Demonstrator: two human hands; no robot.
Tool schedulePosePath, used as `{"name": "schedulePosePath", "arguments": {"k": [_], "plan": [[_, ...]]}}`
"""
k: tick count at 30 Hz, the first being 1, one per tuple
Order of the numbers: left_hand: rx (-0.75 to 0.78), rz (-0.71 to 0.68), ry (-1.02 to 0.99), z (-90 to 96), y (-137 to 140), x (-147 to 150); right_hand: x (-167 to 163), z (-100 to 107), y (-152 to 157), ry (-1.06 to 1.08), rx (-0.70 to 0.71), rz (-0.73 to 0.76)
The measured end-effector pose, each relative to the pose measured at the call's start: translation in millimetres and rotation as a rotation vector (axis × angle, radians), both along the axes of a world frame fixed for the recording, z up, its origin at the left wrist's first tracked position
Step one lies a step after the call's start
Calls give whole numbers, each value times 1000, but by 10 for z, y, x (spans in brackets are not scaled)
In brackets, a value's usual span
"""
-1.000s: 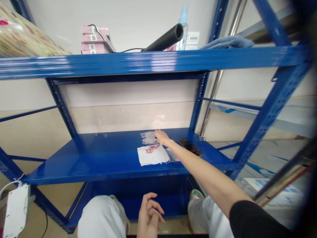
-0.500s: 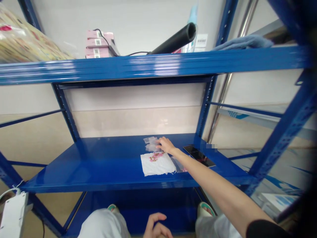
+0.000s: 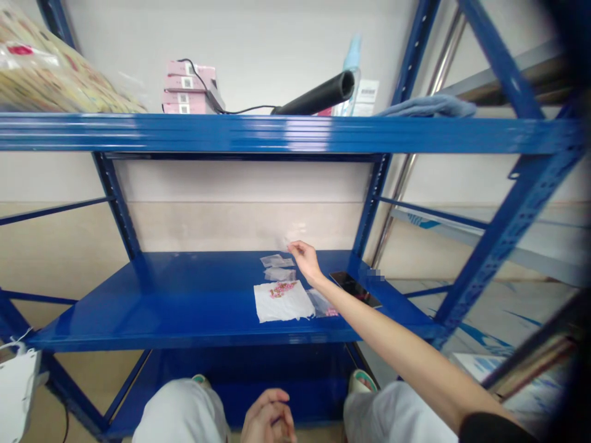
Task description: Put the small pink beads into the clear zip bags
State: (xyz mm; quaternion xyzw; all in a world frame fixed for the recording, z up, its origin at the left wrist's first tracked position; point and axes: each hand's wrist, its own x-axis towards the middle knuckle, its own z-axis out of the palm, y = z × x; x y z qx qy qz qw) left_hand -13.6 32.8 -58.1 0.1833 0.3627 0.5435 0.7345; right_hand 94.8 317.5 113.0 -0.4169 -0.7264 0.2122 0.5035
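right hand (image 3: 305, 257) pinches small clear plastic bag (image 3: 283, 242), blurred, near rear edge of glossy blue metal shelf (image 3: 184, 295); broad shelf surface leftward. left hand (image 3: 268, 418) loosely curled, this side of front edge.

No lettering or number can be read.

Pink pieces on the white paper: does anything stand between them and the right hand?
Nothing upright does; only the small clear bags, lying low on the blue shelf behind the white paper, are roughly between the right hand and the pink pieces.
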Motion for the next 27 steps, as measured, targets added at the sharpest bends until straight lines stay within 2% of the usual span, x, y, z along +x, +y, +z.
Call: {"name": "schedulePosePath", "arguments": {"k": [2,4,6,8,10,12,15,17,20,22,23,27], "plan": [[33,41,8,212,-52,-8,24,-78,-472,165,-108,105],[141,110,71,431,-104,-35,96,-277,-1084,536,-403,361],[199,141,172,594,-127,-84,210,-523,-1727,712,-645,468],[250,110,273,672,-124,-137,341,-749,-2267,799,-834,453],[275,17,354,677,-125,-175,460,-931,-2620,837,-946,374],[307,-42,449,644,-147,-191,542,-1074,-2786,834,-980,300],[320,-54,569,576,-193,-188,574,-1234,-2820,753,-931,190],[271,-19,634,538,-201,-180,556,-1304,-2802,660,-837,66],[243,48,801,492,-184,-165,521,-1340,-2815,524,-605,-59],[308,58,941,466,-187,-140,507,-1327,-2863,460,-513,-10],[346,43,1005,454,-198,-121,504,-1318,-2893,434,-512,43],[394,-34,1233,439,-289,-20,509,-1324,-2990,371,-681,236]]}}
